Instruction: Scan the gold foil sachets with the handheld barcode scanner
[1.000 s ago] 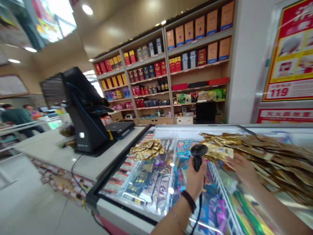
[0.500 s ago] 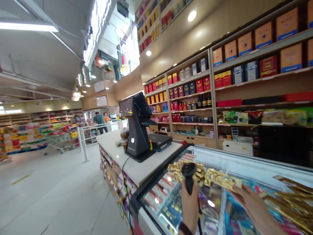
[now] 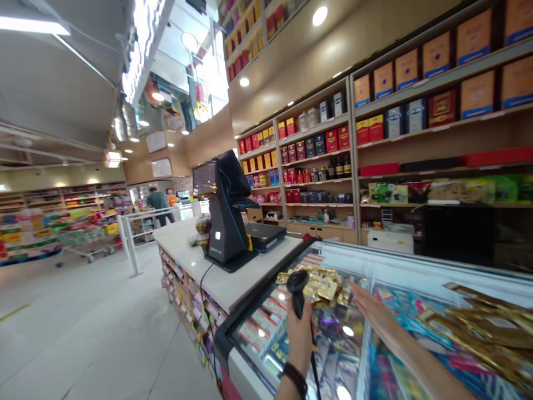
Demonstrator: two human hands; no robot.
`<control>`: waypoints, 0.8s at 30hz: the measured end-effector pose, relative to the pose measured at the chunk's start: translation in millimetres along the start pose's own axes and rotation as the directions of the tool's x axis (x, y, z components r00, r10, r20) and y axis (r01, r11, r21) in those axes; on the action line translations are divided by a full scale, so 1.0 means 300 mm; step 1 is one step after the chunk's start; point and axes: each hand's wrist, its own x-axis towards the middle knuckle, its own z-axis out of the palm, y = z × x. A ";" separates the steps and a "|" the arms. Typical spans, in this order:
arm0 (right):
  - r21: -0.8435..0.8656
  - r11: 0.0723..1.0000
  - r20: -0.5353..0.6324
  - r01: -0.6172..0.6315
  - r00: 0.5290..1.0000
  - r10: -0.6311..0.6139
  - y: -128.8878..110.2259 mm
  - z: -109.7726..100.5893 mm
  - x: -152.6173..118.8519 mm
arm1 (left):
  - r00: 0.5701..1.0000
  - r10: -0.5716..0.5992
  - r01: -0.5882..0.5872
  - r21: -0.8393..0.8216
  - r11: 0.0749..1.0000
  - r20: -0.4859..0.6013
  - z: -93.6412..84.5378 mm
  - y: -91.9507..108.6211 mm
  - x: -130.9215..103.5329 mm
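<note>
My left hand (image 3: 300,325) is wrapped round the handle of a black barcode scanner (image 3: 298,282), its head pointing up and away over the glass. A cord hangs from it past the wrist. Just beyond lies a heap of small gold foil packets (image 3: 325,284) on the glass-topped display case (image 3: 400,266). My right hand (image 3: 366,303) reaches in beside the heap's right edge, fingers stretched out, nothing visible in them; whether the fingertips touch the packets I cannot tell. Farther right, a pile of longer gold packets (image 3: 487,322) lies on the glass.
A dark checkout terminal (image 3: 227,216) stands on the white counter (image 3: 245,283) to the left, with a flat black device (image 3: 266,236) behind it. Shelves of boxed goods (image 3: 320,144) line the back wall. A white rail (image 3: 133,244) and shopping carts (image 3: 89,241) are off left.
My right hand has let go of the gold packet strip, which now lies with the heap. The view has shifted slightly; the scanner stays in my left hand.
</note>
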 end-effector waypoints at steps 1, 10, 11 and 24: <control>-0.059 0.998 -0.009 0.034 0.999 -0.034 -0.017 -0.056 -0.017 | 0.999 0.004 -0.004 -0.002 1.000 0.032 0.014 0.009 -0.011; -0.559 0.811 -0.365 0.172 0.827 -0.427 -0.255 -0.674 -0.317 | 0.955 -0.046 0.042 0.020 0.999 0.292 0.197 0.077 -0.170; -0.625 0.769 -0.379 0.134 0.809 -0.448 -0.278 -0.735 -0.363 | 0.945 -0.058 0.053 0.023 0.998 0.322 0.225 0.078 -0.191; -0.937 0.140 -0.348 -0.319 0.872 -0.345 -0.295 -0.863 -0.556 | 0.756 -0.160 0.126 0.098 0.987 0.635 0.546 -0.025 -0.468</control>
